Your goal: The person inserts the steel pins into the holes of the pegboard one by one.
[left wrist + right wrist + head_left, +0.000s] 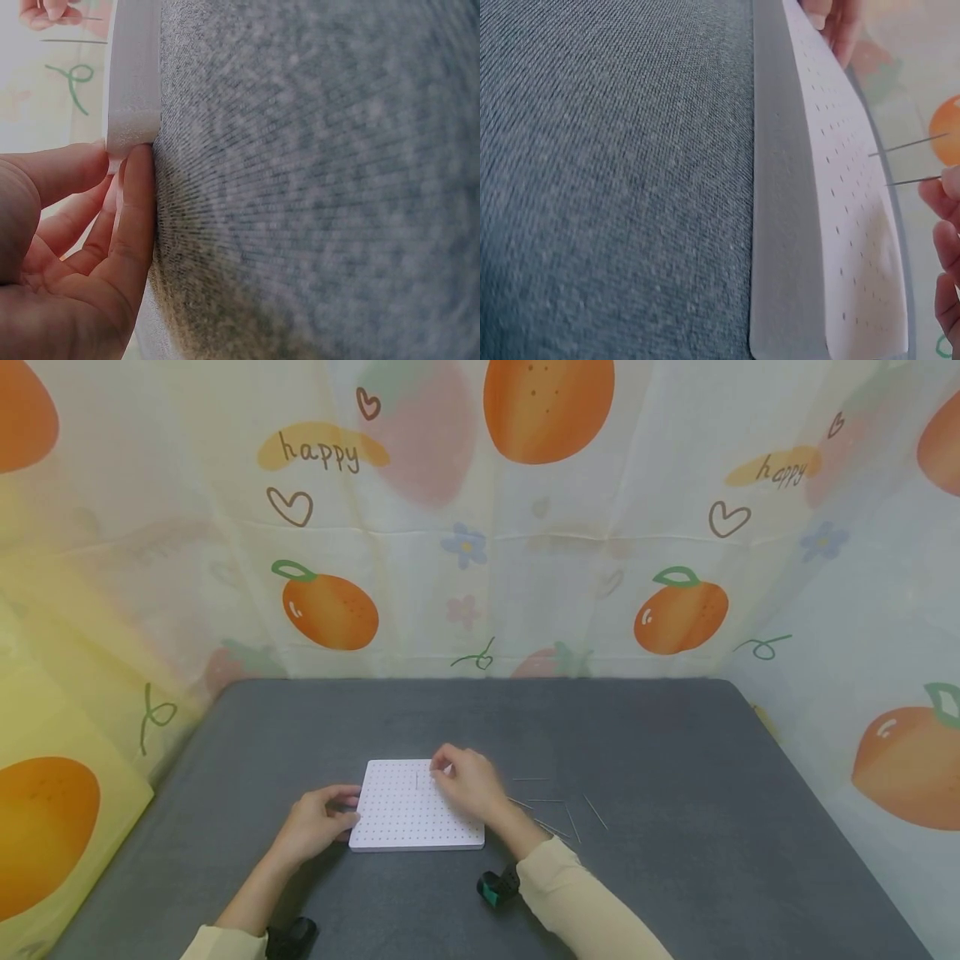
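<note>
A white pegboard [405, 822] with rows of small holes lies flat on the grey table. My left hand [311, 822] holds its left edge; in the left wrist view the thumb [71, 169] and fingers meet at the board's corner. One thin metal pin [909, 145] stands upright in the board. Close beside it, my right hand [472, 785] pinches a second pin [913, 181] between thumb and forefinger, its lower end right at the board's far part. The other fingers of that hand are curled.
Several loose pins [596, 812] are scattered on the table [675, 877] to the right of the board, some beside the right forearm. Black wrist devices [498, 887] hang below both wrists. A fruit-printed curtain [525, 593] closes off the table's back and sides.
</note>
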Action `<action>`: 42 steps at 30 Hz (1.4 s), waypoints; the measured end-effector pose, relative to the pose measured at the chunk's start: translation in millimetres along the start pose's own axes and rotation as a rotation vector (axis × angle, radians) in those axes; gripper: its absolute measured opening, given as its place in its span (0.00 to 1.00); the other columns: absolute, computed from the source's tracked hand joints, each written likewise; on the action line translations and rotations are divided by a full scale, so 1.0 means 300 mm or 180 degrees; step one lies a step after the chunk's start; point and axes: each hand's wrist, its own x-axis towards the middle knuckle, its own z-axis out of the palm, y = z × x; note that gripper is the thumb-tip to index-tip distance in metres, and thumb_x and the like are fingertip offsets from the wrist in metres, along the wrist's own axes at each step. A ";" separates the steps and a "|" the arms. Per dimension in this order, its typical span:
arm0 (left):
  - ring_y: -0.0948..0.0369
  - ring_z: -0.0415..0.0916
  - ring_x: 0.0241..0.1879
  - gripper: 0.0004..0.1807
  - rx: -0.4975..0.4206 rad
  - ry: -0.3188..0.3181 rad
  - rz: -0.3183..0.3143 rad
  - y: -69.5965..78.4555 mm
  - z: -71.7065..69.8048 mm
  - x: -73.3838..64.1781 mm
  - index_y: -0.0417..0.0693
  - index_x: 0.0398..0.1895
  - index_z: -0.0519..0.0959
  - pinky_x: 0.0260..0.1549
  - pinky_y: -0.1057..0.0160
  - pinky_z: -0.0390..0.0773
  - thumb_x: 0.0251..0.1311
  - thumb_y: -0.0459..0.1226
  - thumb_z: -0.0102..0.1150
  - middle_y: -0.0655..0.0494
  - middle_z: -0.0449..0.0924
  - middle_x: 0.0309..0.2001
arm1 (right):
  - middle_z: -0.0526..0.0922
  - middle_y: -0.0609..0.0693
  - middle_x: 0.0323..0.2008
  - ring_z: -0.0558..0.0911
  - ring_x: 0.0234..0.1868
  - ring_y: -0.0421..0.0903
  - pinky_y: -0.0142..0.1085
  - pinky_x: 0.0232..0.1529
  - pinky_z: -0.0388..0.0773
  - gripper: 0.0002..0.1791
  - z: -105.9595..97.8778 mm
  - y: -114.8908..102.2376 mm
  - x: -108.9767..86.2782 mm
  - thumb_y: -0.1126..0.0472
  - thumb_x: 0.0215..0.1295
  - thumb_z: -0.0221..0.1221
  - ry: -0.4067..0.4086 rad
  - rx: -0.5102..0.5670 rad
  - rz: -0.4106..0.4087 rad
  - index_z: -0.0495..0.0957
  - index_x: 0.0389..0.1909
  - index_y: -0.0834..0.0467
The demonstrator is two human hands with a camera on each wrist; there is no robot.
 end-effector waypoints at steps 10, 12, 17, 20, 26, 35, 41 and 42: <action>0.61 0.76 0.30 0.24 0.0038 0.0024 -0.0003 0.000 0.002 -0.001 0.38 0.56 0.71 0.26 0.64 0.79 0.54 0.31 0.59 0.44 0.77 0.46 | 0.81 0.39 0.31 0.73 0.30 0.36 0.28 0.31 0.69 0.04 0.027 -0.013 0.006 0.59 0.59 0.56 -0.0115 -0.0033 0.0080 0.77 0.33 0.47; 0.61 0.76 0.30 0.24 0.0035 0.0019 0.0010 -0.001 0.001 -0.001 0.38 0.56 0.71 0.26 0.64 0.79 0.54 0.31 0.59 0.44 0.77 0.46 | 0.81 0.39 0.32 0.74 0.31 0.36 0.28 0.31 0.69 0.04 0.029 -0.015 0.006 0.59 0.59 0.56 -0.0116 -0.0054 0.0068 0.77 0.33 0.47; 0.61 0.76 0.31 0.24 0.0018 0.0003 0.0011 0.000 -0.001 -0.001 0.38 0.56 0.71 0.27 0.64 0.79 0.54 0.31 0.59 0.44 0.77 0.46 | 0.81 0.39 0.32 0.75 0.31 0.36 0.27 0.31 0.69 0.04 0.035 -0.016 0.010 0.59 0.59 0.57 -0.0097 -0.0116 0.0018 0.77 0.33 0.47; 0.60 0.76 0.31 0.24 0.0013 0.0007 0.0003 0.001 -0.001 -0.001 0.38 0.56 0.71 0.27 0.64 0.80 0.54 0.31 0.59 0.44 0.77 0.46 | 0.81 0.39 0.30 0.74 0.29 0.36 0.27 0.30 0.69 0.03 0.038 -0.016 0.012 0.59 0.58 0.57 -0.0091 -0.0155 -0.0014 0.77 0.33 0.47; 0.60 0.76 0.31 0.24 0.0002 0.0009 -0.0020 0.000 -0.001 -0.001 0.39 0.56 0.71 0.28 0.63 0.80 0.54 0.31 0.59 0.44 0.76 0.46 | 0.80 0.39 0.27 0.73 0.28 0.36 0.26 0.28 0.67 0.03 0.039 -0.018 0.010 0.59 0.58 0.56 -0.0098 -0.0254 -0.0080 0.77 0.32 0.47; 0.61 0.76 0.31 0.24 0.0001 0.0019 -0.0039 -0.005 0.002 0.005 0.40 0.56 0.71 0.27 0.64 0.80 0.54 0.32 0.59 0.44 0.77 0.46 | 0.80 0.39 0.27 0.74 0.29 0.36 0.26 0.29 0.68 0.03 0.052 -0.008 0.008 0.58 0.58 0.56 -0.0102 -0.0323 -0.0168 0.78 0.32 0.48; 0.61 0.76 0.31 0.24 -0.0008 0.0017 -0.0032 -0.007 0.003 0.005 0.40 0.56 0.72 0.26 0.65 0.79 0.54 0.32 0.59 0.45 0.77 0.46 | 0.79 0.39 0.25 0.72 0.28 0.35 0.26 0.29 0.67 0.03 0.055 -0.002 0.005 0.57 0.59 0.56 -0.0131 -0.0323 -0.0164 0.78 0.32 0.48; 0.61 0.76 0.31 0.24 -0.0010 0.0014 -0.0034 -0.007 0.002 0.005 0.40 0.56 0.72 0.26 0.64 0.79 0.54 0.32 0.59 0.45 0.77 0.46 | 0.79 0.39 0.26 0.73 0.28 0.35 0.26 0.29 0.68 0.03 0.054 -0.001 0.004 0.57 0.59 0.56 -0.0143 -0.0311 -0.0159 0.78 0.33 0.48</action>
